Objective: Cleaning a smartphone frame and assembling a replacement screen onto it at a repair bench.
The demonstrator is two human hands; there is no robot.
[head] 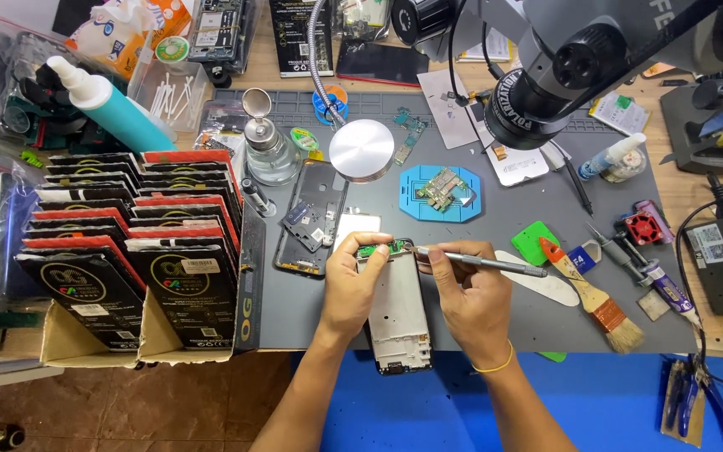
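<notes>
An opened phone frame [398,318] lies lengthwise on the grey work mat [512,326] in front of me. My left hand [351,285] grips its top left corner, thumb and fingers pinching a small green circuit piece [376,249] at the upper end. My right hand [472,293] holds a slim metal tool [483,264] like a pen, its tip touching the top edge of the frame beside the green piece.
A second opened phone body [311,219] lies left of the frame. A blue holder with a circuit board [440,192] sits behind. A brush [594,298], green pry card [534,243], tweezers and tubes lie right. Boxes of black packets [127,243] stand left. A microscope [562,59] hangs above.
</notes>
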